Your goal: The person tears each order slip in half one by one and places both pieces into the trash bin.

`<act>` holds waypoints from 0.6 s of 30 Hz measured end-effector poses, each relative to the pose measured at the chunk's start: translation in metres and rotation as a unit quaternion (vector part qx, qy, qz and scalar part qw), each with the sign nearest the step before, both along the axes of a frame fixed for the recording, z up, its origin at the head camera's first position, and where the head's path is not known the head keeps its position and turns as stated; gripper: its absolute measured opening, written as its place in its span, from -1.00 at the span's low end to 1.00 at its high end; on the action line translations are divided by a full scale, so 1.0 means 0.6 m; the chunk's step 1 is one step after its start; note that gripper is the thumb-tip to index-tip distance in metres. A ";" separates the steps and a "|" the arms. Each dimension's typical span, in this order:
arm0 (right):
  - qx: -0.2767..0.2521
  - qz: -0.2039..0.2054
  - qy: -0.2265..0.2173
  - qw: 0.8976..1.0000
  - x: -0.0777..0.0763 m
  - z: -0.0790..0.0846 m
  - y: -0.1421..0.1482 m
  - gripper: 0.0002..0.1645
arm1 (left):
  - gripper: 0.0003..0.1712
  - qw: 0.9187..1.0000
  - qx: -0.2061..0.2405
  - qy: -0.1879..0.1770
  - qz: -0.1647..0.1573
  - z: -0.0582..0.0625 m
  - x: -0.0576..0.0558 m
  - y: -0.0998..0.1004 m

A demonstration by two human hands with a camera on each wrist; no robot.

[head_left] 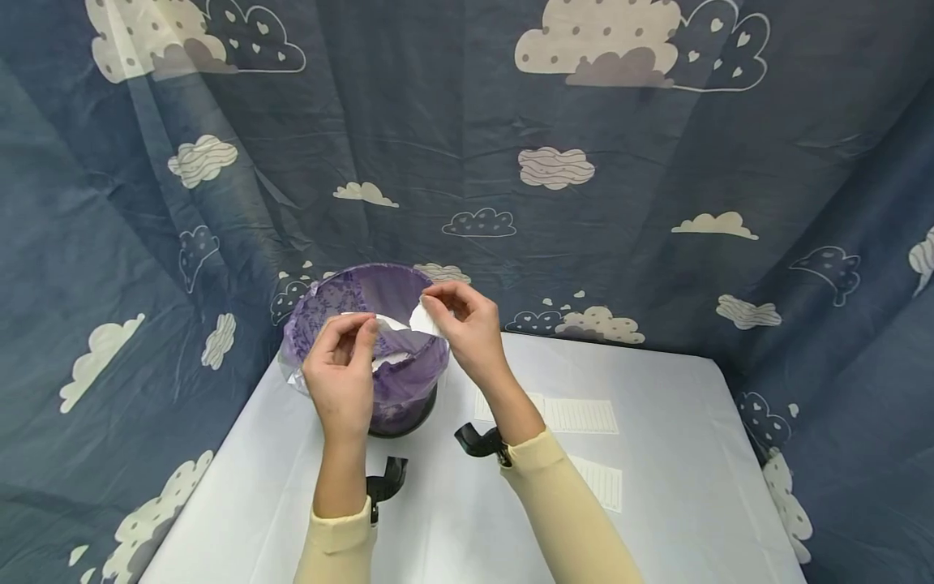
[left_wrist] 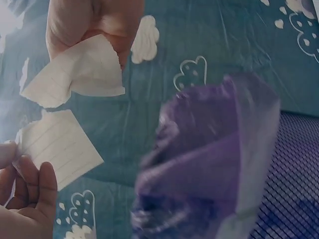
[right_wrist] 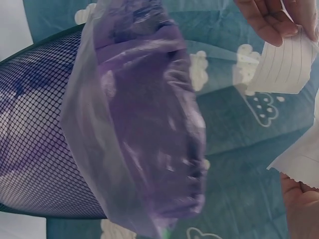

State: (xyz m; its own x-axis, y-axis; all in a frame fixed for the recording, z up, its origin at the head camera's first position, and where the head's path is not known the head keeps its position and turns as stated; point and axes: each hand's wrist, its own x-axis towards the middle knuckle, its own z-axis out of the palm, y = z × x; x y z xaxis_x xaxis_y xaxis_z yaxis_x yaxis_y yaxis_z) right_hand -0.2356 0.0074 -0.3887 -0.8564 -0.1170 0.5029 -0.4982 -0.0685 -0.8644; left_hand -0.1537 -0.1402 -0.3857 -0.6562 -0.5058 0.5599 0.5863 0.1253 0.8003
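Observation:
Between thumb and fingertips, my left hand (head_left: 341, 365) pinches a lined piece of paper (left_wrist: 62, 149) with a ragged torn edge. My right hand (head_left: 473, 332) pinches another torn piece of paper (left_wrist: 94, 69), creased and bent. The two pieces are apart, their torn edges close together in the left wrist view. Both hands are over the near rim of a mesh trash bin (right_wrist: 40, 129), which is lined with a purple plastic bag (head_left: 404, 377) folded over the rim. Inside the bag, white paper (head_left: 390, 359) shows between the hands.
Lined paper sheets (head_left: 580, 415) lie on the white table (head_left: 679, 438) right of the bin, partly hidden by my right forearm. Another lined sheet (head_left: 604, 487) lies nearer. A dark blue curtain (head_left: 620, 203) with clouds hangs behind. Black camera mounts (head_left: 477, 442) sit on both wrists.

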 end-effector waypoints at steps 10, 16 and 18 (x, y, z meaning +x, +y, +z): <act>0.059 0.007 -0.001 0.998 -0.027 -0.022 -0.035 -0.87 | -0.83 0.998 -0.024 -0.037 0.037 -0.025 -0.019 -0.017; 0.093 -0.002 0.012 0.996 -0.037 -0.030 -0.050 -0.88 | -0.84 0.993 -0.047 -0.078 0.079 -0.031 -0.026 -0.024; 0.107 -0.004 0.017 0.994 -0.039 -0.032 -0.054 -0.88 | -0.84 0.990 -0.054 -0.092 0.089 -0.033 -0.029 -0.026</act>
